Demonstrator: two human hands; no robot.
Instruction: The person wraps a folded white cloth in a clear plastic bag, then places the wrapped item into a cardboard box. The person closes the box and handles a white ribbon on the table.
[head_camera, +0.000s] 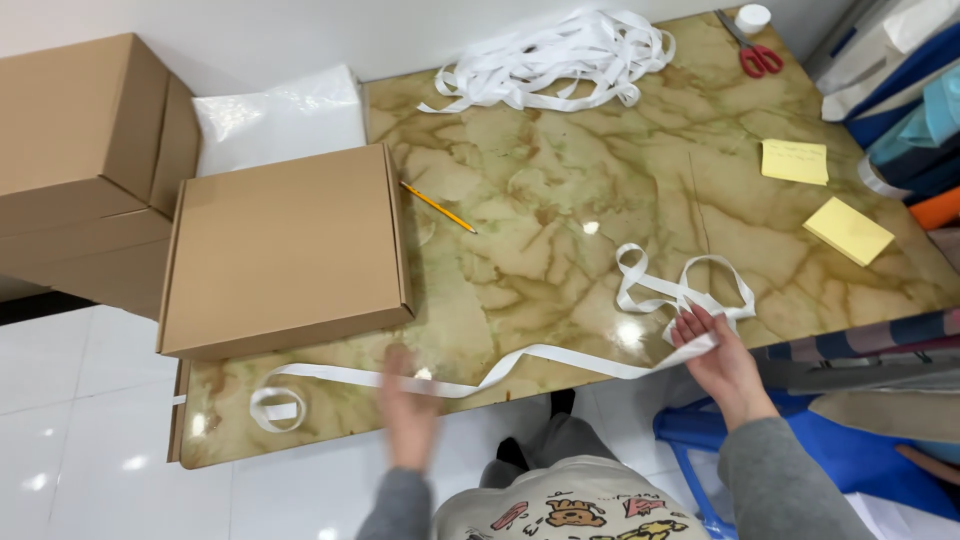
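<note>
Marbled tan table (560, 190) fills our view, with a flat cardboard box (285, 250) at its left. Across the near edge runs our white ribbon strip (540, 358), looping at both ends. Our right hand (718, 355), fingers spread flat, presses the ribbon's right end; our left hand (408, 405) is blurred over its middle, so we cannot tell its grip. A yellow pencil (438, 208) lies farther off.

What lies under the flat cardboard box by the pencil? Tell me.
The flat cardboard box rests on the marble-patterned table, overhanging its left edge, beside the pencil. Anything beneath it is covered.
</note>
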